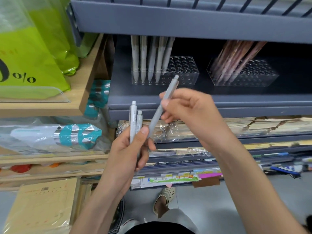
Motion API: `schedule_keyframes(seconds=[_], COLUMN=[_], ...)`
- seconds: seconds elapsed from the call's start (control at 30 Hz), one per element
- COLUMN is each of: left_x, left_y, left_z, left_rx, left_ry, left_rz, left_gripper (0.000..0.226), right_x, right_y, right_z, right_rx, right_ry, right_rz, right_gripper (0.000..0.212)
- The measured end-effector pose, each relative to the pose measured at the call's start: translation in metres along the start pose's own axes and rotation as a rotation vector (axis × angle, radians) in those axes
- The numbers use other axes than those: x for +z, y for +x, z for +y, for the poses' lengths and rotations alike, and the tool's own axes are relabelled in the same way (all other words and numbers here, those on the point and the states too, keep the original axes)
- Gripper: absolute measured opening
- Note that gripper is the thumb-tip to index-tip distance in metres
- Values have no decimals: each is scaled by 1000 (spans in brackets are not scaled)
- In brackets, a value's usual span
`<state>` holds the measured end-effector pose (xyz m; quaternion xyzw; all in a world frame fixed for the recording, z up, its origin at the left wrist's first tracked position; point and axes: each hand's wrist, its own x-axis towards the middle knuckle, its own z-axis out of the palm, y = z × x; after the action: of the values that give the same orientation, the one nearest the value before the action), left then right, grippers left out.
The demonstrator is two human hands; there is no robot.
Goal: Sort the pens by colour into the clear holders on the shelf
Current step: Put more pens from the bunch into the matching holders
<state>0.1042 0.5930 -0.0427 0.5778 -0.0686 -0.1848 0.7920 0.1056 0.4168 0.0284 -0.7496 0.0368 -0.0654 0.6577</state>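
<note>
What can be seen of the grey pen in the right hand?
It is a slim grey pen, matt plastic by its look, with a paler push button on top. It slants up to the right. The right hand pinches its upper part; its lower end meets the thumb of the left hand, which grips two paler pens.

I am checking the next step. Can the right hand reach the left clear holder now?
Probably yes. The right hand, gripping a grey pen, is close below the left holder. Nothing lies between them, and the holder's right half holds no pens.
</note>
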Motion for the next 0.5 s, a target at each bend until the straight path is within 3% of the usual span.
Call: schedule_keyframes(seconds=[0.07,0.13,0.37,0.5], left_x=[1,1,-6,-6], left_y=[1,1,4,5], left_z=[0,-1,-2,-1], left_rx=[-2,-13,-80,-54], left_ry=[11,9,-111,-97], left_rz=[1,18,59,60], left_gripper=[23,25,33,25], right_x=[2,1,-20,-22], right_y=[-3,-1,38,62], right_z=[4,2,-22,-26], right_rx=[41,32,-230,-315], right_ry=[-53,-44,-189,-257], right_rz=[-76,-37,473,543], right_gripper=[11,9,5,6])
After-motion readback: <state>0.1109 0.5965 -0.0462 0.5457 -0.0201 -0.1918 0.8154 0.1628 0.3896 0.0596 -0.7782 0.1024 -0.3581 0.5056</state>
